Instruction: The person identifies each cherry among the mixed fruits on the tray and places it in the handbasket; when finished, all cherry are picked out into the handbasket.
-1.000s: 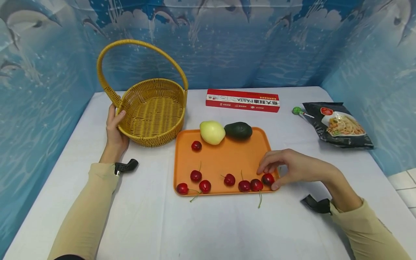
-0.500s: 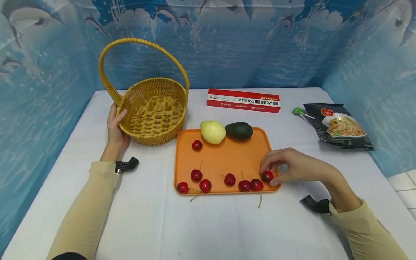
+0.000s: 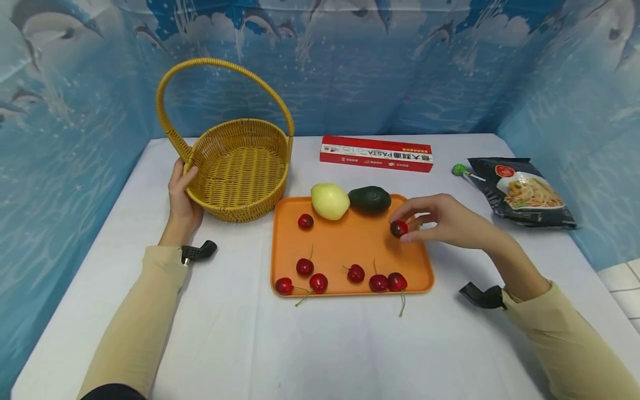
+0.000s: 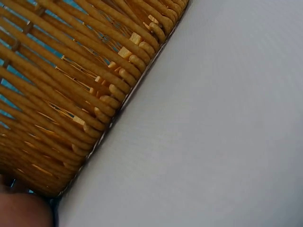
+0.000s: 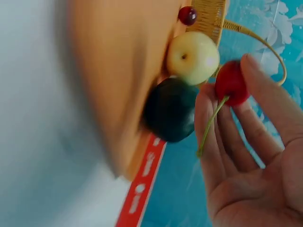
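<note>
My right hand (image 3: pixel 445 222) pinches a dark red cherry (image 3: pixel 399 228) between thumb and fingertips, above the right part of the orange tray (image 3: pixel 360 244). In the right wrist view the cherry (image 5: pixel 232 83) has a green stem hanging from it. My left hand (image 3: pixel 182 203) grips the left side of the yellow wicker basket (image 3: pixel 240 172), which is tilted and shows its bare inside. On the tray lie several cherries (image 3: pixel 355 273), a pale yellow fruit (image 3: pixel 330 201) and a dark green avocado (image 3: pixel 369 199). The left wrist view shows woven basket wall (image 4: pixel 71 71) and a bit of finger.
Behind the tray lies a red pasta box (image 3: pixel 376 154). At the right are a green lollipop (image 3: pixel 459 170) and a black noodle packet (image 3: pixel 525 191). Blue dolphin-print cloth (image 3: pixel 350 72) stands behind and beside the white table (image 3: pixel 320 344).
My right hand has taken hold of the cherry at the tray's lower right corner and raised it, moving up and slightly left. The left hand still holds the basket.
</note>
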The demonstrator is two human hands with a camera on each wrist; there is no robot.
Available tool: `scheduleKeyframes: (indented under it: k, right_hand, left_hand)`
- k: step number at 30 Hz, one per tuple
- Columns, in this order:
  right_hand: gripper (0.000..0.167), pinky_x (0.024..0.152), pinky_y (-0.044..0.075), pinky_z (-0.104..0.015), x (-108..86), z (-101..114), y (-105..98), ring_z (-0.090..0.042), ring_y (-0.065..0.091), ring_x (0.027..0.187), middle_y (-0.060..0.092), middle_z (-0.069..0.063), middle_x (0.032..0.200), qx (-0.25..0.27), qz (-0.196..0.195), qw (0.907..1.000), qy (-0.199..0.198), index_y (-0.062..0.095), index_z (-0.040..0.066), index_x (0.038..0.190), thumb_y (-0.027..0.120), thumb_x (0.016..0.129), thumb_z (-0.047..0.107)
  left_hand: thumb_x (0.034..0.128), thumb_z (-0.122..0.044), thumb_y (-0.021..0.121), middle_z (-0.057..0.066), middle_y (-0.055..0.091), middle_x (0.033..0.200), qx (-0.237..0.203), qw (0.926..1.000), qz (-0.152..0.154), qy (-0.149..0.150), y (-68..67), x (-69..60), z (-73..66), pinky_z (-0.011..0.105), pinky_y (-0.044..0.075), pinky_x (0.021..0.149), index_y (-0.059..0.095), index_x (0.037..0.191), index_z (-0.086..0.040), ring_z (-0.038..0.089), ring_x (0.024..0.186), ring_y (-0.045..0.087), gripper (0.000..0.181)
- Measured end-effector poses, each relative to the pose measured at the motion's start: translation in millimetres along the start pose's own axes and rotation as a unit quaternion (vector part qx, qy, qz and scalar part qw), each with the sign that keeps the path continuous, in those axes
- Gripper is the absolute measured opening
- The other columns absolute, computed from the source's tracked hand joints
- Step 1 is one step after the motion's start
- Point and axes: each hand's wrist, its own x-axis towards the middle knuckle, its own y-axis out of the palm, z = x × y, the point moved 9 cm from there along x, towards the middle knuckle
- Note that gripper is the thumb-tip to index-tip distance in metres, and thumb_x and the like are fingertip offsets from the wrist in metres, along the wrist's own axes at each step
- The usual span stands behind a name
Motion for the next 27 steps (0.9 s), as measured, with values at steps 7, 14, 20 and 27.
scheduleKeyframes:
  k: [7, 14, 20, 27]
  right_hand:
    - [0.037, 0.098, 0.058, -0.031, 35.8, 42.2, -7.9, -0.008, 0.068, 0.108, 0.075, 0.010, 0.121, -0.018, -0.040, 0.9978, -0.049, 0.077, 0.024, 0.125, 0.087, 0.089, 0.022]
    - [0.038, 0.099, 0.060, -0.045, 81.3, 87.2, 0.2, -0.013, 0.069, 0.112, 0.076, 0.004, 0.119, -0.010, -0.041, 0.9962, -0.077, 0.076, 0.018, 0.127, 0.085, 0.090, 0.021]
    - [0.034, 0.096, 0.061, -0.039, 120.6, 131.1, 18.9, -0.013, 0.072, 0.111, 0.076, 0.002, 0.120, -0.023, -0.011, 0.9929, -0.116, 0.074, 0.014, 0.128, 0.080, 0.095, 0.021]
    - [0.032, 0.092, 0.061, -0.030, 164.9, 163.3, 44.2, -0.011, 0.072, 0.107, 0.076, -0.001, 0.117, -0.046, -0.029, 0.9886, -0.140, 0.074, 0.009, 0.127, 0.078, 0.097, 0.018]
  left_hand:
    - [0.1005, -0.018, 0.056, 0.014, 0.045, 0.152, 0.000, 1.0000, 0.001, -0.004, 1.7, -0.5, 2.1, 0.040, 0.034, 0.121, 0.046, 0.154, -0.012, 0.033, 0.142, 0.041, 0.054]
    - [0.0997, -0.018, 0.057, 0.014, 0.046, 0.151, 0.012, 0.9999, -0.003, -0.001, 2.9, -0.9, 0.7, 0.040, 0.036, 0.120, 0.046, 0.154, -0.011, 0.032, 0.140, 0.044, 0.056]
    - [0.0991, -0.017, 0.058, 0.015, 0.046, 0.151, 0.005, 1.0000, -0.002, -0.004, 3.8, -1.1, 0.1, 0.039, 0.036, 0.120, 0.046, 0.154, -0.010, 0.033, 0.140, 0.044, 0.056]
    - [0.0991, -0.016, 0.058, 0.015, 0.047, 0.148, -0.004, 1.0000, -0.002, -0.003, 2.4, -1.7, -1.9, 0.038, 0.039, 0.116, 0.047, 0.153, -0.010, 0.030, 0.136, 0.047, 0.055]
